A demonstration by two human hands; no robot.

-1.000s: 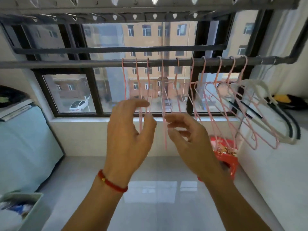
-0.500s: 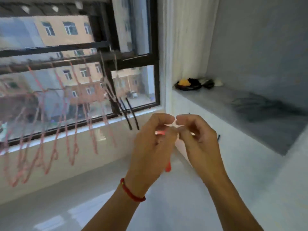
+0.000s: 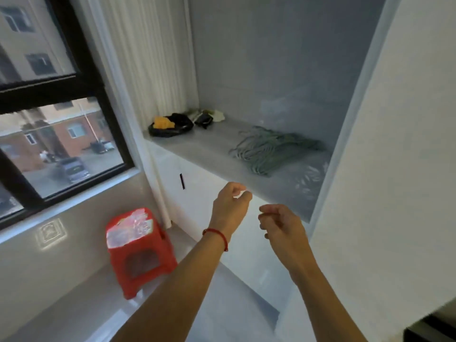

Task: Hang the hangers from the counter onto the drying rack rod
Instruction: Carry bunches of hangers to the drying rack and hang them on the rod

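Note:
A pile of pale green hangers (image 3: 269, 148) lies on the grey counter (image 3: 212, 149) inside a recessed niche, right of centre. My left hand (image 3: 230, 206), with a red cord on the wrist, hovers in front of the counter's front edge, fingers loosely curled and empty. Just to its right and slightly lower, my right hand (image 3: 281, 224) is also loosely curled and holds nothing. Both hands are short of the hangers and apart from them. The drying rack rod is out of view.
A black bag with something orange (image 3: 169, 124) and other small items (image 3: 204, 116) sit at the counter's far left end. White cabinet doors (image 3: 197, 191) run below the counter. A red plastic stool (image 3: 138, 250) stands on the floor by the window wall. A white wall (image 3: 394, 169) closes the right.
My view has swung right from the rack with its pink hangers to the counter niche. My hands, touching at the fingertips half a second ago, have parted and are now empty near the counter edge.

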